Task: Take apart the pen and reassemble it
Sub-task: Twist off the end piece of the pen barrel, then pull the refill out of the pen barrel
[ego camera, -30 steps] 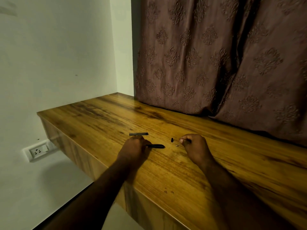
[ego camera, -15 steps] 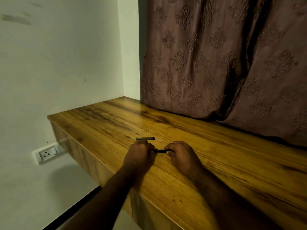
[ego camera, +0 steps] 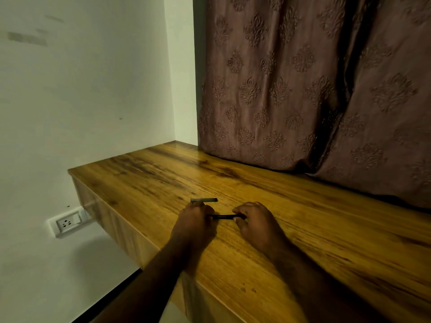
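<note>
Socket (ego camera: 66, 223), white, 3-pin w/ a switch beside it, sits low on the pale wall (ego camera: 93, 101) at far left, just under the table's left end. Wall has a few grey smudges near top left.

Table (ego camera: 326, 229) is yellow-brown wood-grain w/ dark streaks, running from the wall corner out to the right edge of view. Its thick front face drops toward the floor. Left forearm comes up from bottom centre over the table's front edge.

Left hand (ego camera: 196, 221) lies knuckles-up on the table, fingers curled under and gripping the left end of the pen body (ego camera: 225, 216). Just beyond its knuckles a loose pen piece (ego camera: 204, 200), short, dark and straight, lies flat on the wood. It is approx parallel to the pen body and apart from it. Can't tell whether the fingertips touch it.

Pen body is thin and black, held approx level btwn both hands, low over the table. Can't tell if it touches the wood. Only its middle stretch shows; both ends are hidden in the fingers.

Right hand (ego camera: 256, 223) grips the right end, thumb and forefinger pinched round it, other fingers curled. Right forearm runs off to bottom right.

Curtain (ego camera: 291, 89), mauve-brown w/ embossed floral motifs, hangs behind at right, its hem bunched on the table's back edge.
</note>
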The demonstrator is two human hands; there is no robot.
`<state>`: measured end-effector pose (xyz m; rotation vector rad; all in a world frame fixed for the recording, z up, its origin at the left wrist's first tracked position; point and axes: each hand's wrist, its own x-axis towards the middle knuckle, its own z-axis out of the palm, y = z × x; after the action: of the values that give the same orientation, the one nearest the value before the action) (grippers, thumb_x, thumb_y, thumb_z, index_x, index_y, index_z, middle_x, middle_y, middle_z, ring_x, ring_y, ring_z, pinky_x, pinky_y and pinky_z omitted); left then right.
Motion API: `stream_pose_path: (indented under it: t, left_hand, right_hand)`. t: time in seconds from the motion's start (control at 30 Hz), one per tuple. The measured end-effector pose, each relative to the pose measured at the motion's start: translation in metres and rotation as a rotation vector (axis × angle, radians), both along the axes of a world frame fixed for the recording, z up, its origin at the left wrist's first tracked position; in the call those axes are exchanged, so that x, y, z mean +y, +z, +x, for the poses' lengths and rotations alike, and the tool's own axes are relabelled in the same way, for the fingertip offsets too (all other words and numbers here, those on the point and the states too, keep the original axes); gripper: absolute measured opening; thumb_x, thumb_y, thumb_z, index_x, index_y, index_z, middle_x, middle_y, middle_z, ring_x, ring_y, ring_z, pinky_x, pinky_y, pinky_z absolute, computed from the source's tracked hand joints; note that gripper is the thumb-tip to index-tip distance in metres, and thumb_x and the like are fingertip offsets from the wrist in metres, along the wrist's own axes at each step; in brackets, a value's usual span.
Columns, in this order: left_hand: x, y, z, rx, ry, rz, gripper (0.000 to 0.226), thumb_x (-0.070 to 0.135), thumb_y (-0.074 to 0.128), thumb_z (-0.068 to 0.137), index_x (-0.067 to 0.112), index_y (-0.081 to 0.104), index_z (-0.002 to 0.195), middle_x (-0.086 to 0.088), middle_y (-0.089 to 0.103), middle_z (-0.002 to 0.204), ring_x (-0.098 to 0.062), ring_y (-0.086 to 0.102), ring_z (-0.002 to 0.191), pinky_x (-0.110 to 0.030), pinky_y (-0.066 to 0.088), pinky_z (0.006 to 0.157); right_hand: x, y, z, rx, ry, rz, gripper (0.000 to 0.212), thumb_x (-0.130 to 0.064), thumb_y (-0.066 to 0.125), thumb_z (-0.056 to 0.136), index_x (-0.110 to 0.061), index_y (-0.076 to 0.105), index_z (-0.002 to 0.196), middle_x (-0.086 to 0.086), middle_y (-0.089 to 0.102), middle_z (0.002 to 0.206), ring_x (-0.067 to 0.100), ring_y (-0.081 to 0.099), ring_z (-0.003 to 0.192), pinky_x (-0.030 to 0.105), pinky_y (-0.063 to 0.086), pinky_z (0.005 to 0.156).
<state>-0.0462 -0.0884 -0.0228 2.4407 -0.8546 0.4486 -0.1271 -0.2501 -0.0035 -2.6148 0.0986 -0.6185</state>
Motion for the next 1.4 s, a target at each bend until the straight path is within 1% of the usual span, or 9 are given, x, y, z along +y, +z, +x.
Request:
stream_pose_path:
  t: [0.2, 0.33, 0.5, 0.73, 0.87, 1.0, 1.1, 1.23, 1.4]
  left_hand:
    - [0.02, 0.014, 0.005, 0.627, 0.128, -0.905, 0.016, 0.006, 0.056, 0.09, 0.014, 0.06, 0.104, -0.01, 0.065, 0.095, -0.021, 0.066, 0.081, -0.036, 0.059, 0.074]
    - [0.044, -0.001, 0.045, 0.626, 0.158, -0.843, 0.026, 0.014, 0.06, 0.08, 0.034, 0.064, 0.097, -0.013, 0.067, 0.108, -0.033, 0.066, 0.1, -0.055, 0.053, 0.092]
    - [0.027, 0.016, 0.051, 0.318, 0.206, -0.309, 0.035, 0.014, 0.061, 0.089, 0.006, 0.06, 0.123, -0.011, 0.058, 0.118, -0.026, 0.061, 0.106, -0.025, 0.046, 0.084]
    - [0.023, 0.027, 0.053, 0.06, 0.159, 0.029, 0.023, 0.02, 0.058, 0.091, 0.012, 0.071, 0.109, -0.013, 0.067, 0.108, -0.029, 0.058, 0.105, -0.034, 0.042, 0.091]
    - [0.017, 0.025, 0.057, 0.02, 0.206, 0.081, 0.021, 0.026, 0.055, 0.092, 0.016, 0.072, 0.096, -0.01, 0.068, 0.095, -0.024, 0.063, 0.087, -0.032, 0.052, 0.076]
    - [0.03, 0.014, 0.06, 0.209, 0.224, -0.296, 0.013, 0.03, 0.067, 0.083, 0.017, 0.067, 0.08, -0.002, 0.068, 0.07, -0.024, 0.065, 0.064, -0.033, 0.051, 0.056]
    - [0.042, 0.008, 0.054, 0.443, 0.121, -0.64, 0.011, 0.023, 0.07, 0.082, 0.015, 0.064, 0.075, -0.008, 0.067, 0.069, -0.027, 0.062, 0.063, -0.043, 0.053, 0.062]
    - [0.043, 0.007, 0.022, 0.466, 0.055, -0.745, 0.013, 0.008, 0.066, 0.086, 0.015, 0.065, 0.075, -0.004, 0.068, 0.073, -0.018, 0.063, 0.07, -0.036, 0.051, 0.069]
    - [0.034, 0.006, -0.029, 0.417, -0.108, -0.716, 0.01, 0.011, 0.066, 0.083, 0.017, 0.062, 0.077, 0.008, 0.068, 0.068, -0.003, 0.061, 0.065, -0.021, 0.049, 0.064]
  right_hand:
    - [-0.022, 0.008, -0.007, -0.293, -0.206, 0.345, 0.021, -0.016, 0.061, 0.089, -0.014, 0.071, 0.107, 0.004, 0.07, 0.108, 0.016, 0.062, 0.093, 0.03, 0.051, 0.081]
    - [-0.04, 0.008, -0.012, -0.34, -0.349, 0.546, 0.018, -0.013, 0.06, 0.09, -0.012, 0.072, 0.102, 0.004, 0.073, 0.103, 0.016, 0.063, 0.087, 0.024, 0.044, 0.072]
    - [-0.034, 0.007, -0.007, -0.313, -0.28, 0.502, 0.015, -0.011, 0.06, 0.09, -0.012, 0.072, 0.1, -0.001, 0.07, 0.098, 0.002, 0.058, 0.071, 0.004, 0.039, 0.054]
    - [-0.036, 0.004, -0.001, -0.303, -0.286, 0.537, 0.015, -0.014, 0.061, 0.089, -0.016, 0.072, 0.098, -0.002, 0.071, 0.097, 0.009, 0.061, 0.081, 0.01, 0.04, 0.059]
    - [-0.038, 0.003, 0.001, -0.296, -0.278, 0.524, 0.013, -0.014, 0.061, 0.089, -0.015, 0.072, 0.096, -0.003, 0.07, 0.096, 0.009, 0.061, 0.082, 0.011, 0.04, 0.06]
    - [-0.037, 0.005, -0.002, -0.299, -0.26, 0.512, 0.013, -0.012, 0.06, 0.09, -0.013, 0.071, 0.097, -0.003, 0.068, 0.095, 0.002, 0.059, 0.078, 0.004, 0.039, 0.051]
    - [-0.037, 0.007, -0.004, -0.3, -0.251, 0.537, 0.013, -0.012, 0.06, 0.091, -0.012, 0.071, 0.096, -0.001, 0.069, 0.092, 0.001, 0.06, 0.076, 0.006, 0.041, 0.049]
    - [-0.03, 0.009, -0.008, -0.295, -0.174, 0.568, 0.011, -0.016, 0.061, 0.091, -0.016, 0.07, 0.086, -0.003, 0.069, 0.078, 0.009, 0.064, 0.072, 0.026, 0.052, 0.061]
    - [0.0, 0.015, -0.026, -0.152, 0.015, 0.711, 0.035, -0.039, 0.057, 0.092, -0.012, 0.065, 0.071, 0.01, 0.063, 0.061, 0.013, 0.051, 0.051, 0.03, 0.042, 0.051]
